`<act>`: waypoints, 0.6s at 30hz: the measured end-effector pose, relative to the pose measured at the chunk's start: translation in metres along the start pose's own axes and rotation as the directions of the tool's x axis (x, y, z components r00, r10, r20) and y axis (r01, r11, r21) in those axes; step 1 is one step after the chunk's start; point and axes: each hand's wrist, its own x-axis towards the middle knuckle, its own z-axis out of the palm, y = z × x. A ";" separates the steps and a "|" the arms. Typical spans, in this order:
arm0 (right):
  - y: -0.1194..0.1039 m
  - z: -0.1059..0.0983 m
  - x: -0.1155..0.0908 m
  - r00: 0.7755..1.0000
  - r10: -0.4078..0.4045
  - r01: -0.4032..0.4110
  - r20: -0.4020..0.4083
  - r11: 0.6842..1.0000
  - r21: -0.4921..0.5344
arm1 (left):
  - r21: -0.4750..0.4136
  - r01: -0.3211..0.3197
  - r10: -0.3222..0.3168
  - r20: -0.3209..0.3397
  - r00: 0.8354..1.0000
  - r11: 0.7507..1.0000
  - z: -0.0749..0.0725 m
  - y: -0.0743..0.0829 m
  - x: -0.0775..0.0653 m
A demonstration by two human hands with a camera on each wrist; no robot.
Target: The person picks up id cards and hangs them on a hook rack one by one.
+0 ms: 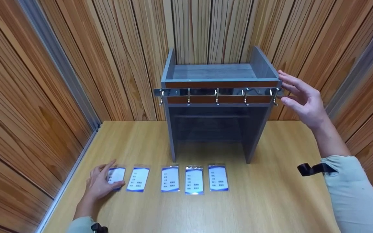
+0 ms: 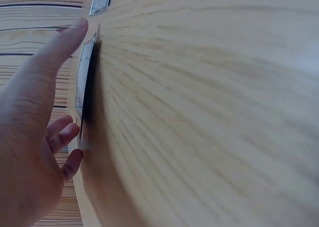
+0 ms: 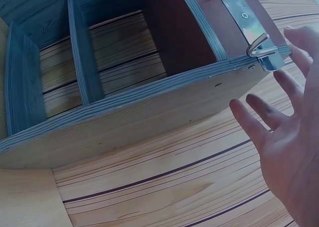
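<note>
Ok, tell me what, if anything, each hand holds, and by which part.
The left hand spans the leftmost card, thumb and fingers about opposite edges; whether it grips it cannot be told. The right hand, beside the shelf, holds nothing.

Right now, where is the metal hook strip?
In the head view, the metal hook strip runs across the upper front of the grey shelf unit, its right end near the right hand.

Walls (image 1: 21, 97): striped wood planks; left, back, right
Surface (image 1: 270, 200): pale wood grain
Corner strips (image 1: 62, 61): grey, one each side
</note>
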 end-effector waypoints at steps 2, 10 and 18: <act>0.001 0.000 0.001 1.000 -0.019 0.019 0.006 1.000 0.000 | -0.012 0.014 -0.014 -0.001 1.000 1.000 0.000 -0.001 0.000; 0.001 0.001 0.002 1.000 -0.013 0.013 0.010 0.998 0.057 | -0.027 0.062 -0.061 0.024 0.998 0.998 0.001 0.000 0.000; -0.003 0.001 0.005 0.999 0.032 -0.031 -0.004 0.997 0.077 | -0.072 0.031 -0.029 0.029 0.999 0.997 -0.002 0.003 0.000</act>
